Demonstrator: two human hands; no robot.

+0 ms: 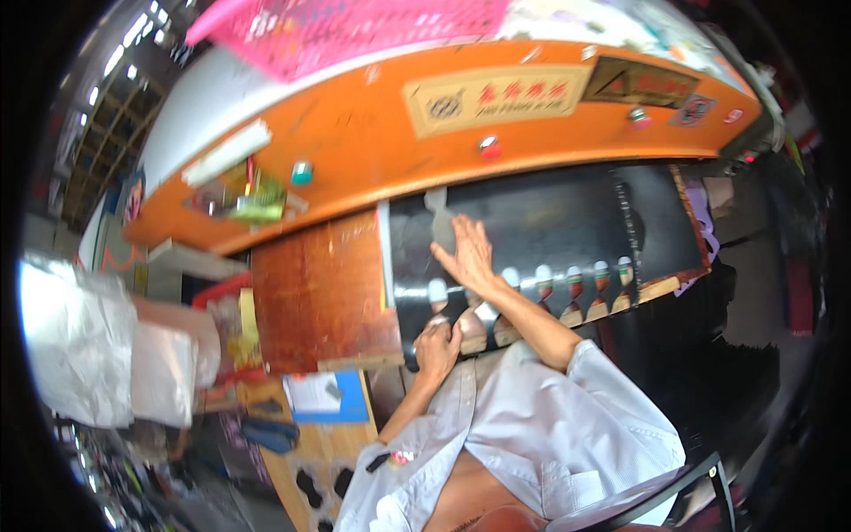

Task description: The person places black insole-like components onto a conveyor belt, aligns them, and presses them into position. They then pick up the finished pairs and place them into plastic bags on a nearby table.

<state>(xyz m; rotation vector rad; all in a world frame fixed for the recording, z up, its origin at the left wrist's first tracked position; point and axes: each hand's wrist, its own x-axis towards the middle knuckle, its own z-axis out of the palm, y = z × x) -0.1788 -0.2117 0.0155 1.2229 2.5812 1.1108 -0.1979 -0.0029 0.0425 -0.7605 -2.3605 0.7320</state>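
My right hand reaches over the black work surface with its fingers stretched out and the thumb apart. Its fingertips are beside a flat grey sole-shaped piece, and they seem to touch its edge. Nearer to me, my left hand is curled at the front edge of the surface, next to a shiny rounded part; what its fingers hold, if anything, is hidden. Along that front edge stands a row of several rounded pieces with pale tips and brown bodies. My right forearm covers some of them.
Beyond the surface rises an orange machine panel with red and green buttons. A pink basket sits on top. To the left lie a brown board and plastic-wrapped bundles. A blue clipboard and dark sole-shaped pieces are lower left.
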